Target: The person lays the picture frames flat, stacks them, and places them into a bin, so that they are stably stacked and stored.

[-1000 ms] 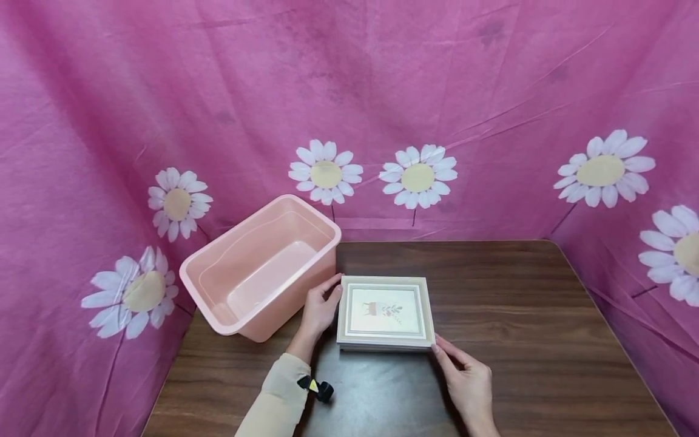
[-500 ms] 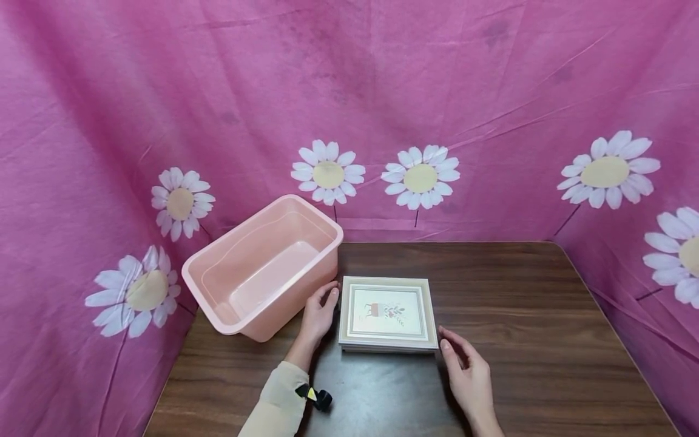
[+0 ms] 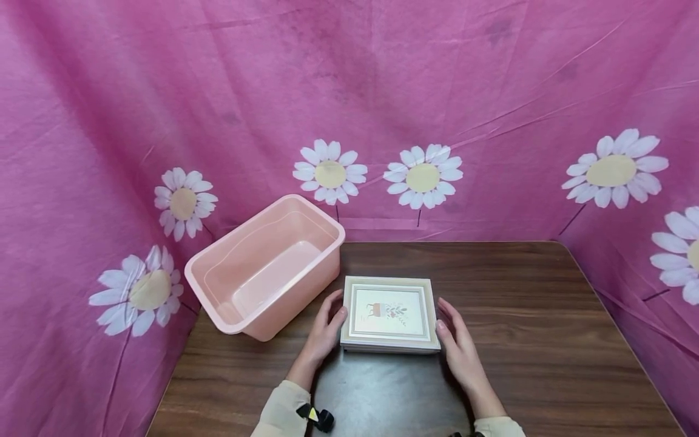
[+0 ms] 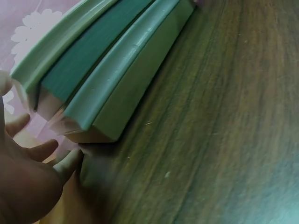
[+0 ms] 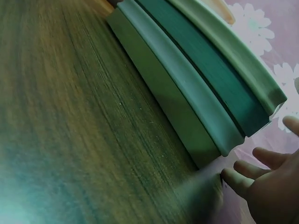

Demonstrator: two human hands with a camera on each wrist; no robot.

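Note:
Two cream picture frames (image 3: 390, 312) appear to lie stacked flat on the brown wooden table; the upper one shows a drawing of a plant. From the side, the left wrist view shows the layered edges of the stack (image 4: 100, 70). My left hand (image 3: 323, 331) is at the stack's left side, fingers loosely bent and holding nothing. On the opposite side is my right hand (image 3: 460, 343), its fingers spread beside the corner of the stack (image 5: 196, 79). Whether any fingertip touches the frames, I cannot tell.
A pink plastic bin (image 3: 297, 285) stands at the table's left, close to my left hand, with nothing seen inside. Pink cloth (image 3: 377, 73) printed with white daisies surrounds the table (image 3: 524, 315) at the back and sides.
Both hands have let go of the stack's corners. My right hand has moved up along the right side, and my left hand has slid slightly nearer my body. The frames stay put.

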